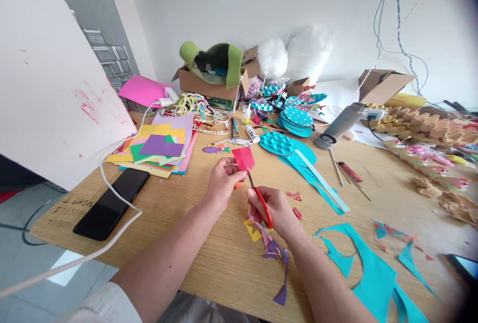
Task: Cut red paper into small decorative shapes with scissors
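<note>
Pinched between the thumb and fingers of my left hand is a small piece of red-pink paper, held up above the table. My right hand grips red-handled scissors, whose blades point up at the lower edge of that paper. Below my hands lie a yellow paper scrap and a purple paper scrap. Small red offcuts are scattered to the right of the scissors. Beyond the paper, a paper fish lies flat near a white glue bottle.
Stacked coloured paper and a black phone are on the left, with a white cable crossing the phone. Turquoise offcuts lie at right front. A grey metal flask lies tilted farther back, near blue discs.
</note>
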Demonstrator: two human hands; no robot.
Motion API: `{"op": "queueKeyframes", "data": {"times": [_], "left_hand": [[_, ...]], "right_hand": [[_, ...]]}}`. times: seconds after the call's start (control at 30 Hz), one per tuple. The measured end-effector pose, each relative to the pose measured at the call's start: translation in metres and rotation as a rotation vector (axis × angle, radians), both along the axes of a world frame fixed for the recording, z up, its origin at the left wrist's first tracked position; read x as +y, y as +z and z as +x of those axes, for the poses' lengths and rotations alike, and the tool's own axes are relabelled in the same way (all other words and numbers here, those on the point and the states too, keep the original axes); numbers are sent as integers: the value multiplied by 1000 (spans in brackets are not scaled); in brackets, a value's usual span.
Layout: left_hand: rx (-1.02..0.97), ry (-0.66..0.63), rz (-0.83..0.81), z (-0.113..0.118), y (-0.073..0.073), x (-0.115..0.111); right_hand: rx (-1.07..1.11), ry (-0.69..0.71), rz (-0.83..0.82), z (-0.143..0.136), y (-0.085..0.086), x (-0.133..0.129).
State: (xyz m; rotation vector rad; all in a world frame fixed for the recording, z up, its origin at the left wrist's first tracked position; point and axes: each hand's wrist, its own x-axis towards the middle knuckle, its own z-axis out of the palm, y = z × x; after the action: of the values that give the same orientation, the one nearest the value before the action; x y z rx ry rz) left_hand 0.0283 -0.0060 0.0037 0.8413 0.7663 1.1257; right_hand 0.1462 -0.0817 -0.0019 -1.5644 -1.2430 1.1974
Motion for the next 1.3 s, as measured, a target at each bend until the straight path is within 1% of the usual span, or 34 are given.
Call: {"op": "queueKeyframes", "data": {"times": [0.1,0.37,0.7,0.87,1.13,1.3], "left_hand": [[-2,4,11,0,0,0],[-15,-46,-12,1,-3,-1],[-18,-70,-18,0,-3,0],[-8,-111,-14,-1,-3,-1],[2,-104,-26,-1,-1,-1],[10,-119,-15,-1,-2,0]], "right_hand": [[1,-1,-12,0,1,0],[11,-20,15,-1,4,0],[11,-26,17,0,3,0],[4,-42,15,0,6,0],[-1,-36,27,0,3,1],[15,-35,14,-1,5,0]]}}
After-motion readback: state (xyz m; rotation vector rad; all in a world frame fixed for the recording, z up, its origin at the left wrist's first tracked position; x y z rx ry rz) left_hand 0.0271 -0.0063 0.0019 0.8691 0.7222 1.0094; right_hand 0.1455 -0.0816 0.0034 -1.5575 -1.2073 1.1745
